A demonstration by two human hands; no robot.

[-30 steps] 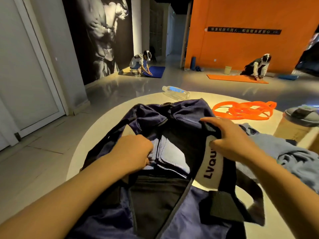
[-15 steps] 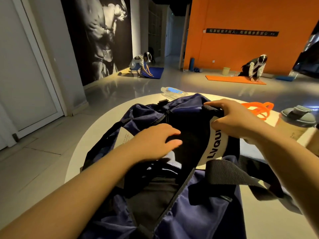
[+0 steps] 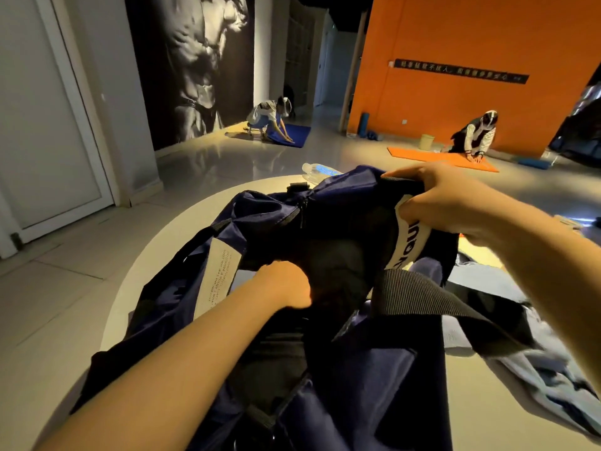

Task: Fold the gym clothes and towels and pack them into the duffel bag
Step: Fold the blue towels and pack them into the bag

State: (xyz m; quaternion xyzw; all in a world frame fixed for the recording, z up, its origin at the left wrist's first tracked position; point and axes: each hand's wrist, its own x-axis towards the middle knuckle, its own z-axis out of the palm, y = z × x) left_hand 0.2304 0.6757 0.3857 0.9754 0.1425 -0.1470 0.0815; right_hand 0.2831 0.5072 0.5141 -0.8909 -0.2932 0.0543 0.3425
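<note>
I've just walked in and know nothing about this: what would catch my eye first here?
Probably the dark blue duffel bag filling the round table up close: the right hand grips its raised edge while the left hand reaches into the opening. Behind, an orange wall glows at the far right.

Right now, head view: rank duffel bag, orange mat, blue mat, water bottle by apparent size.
1. duffel bag, nearest the camera
2. orange mat
3. blue mat
4. water bottle, partly hidden by the bag

Mats lie far off, so true size is unsure.
</note>
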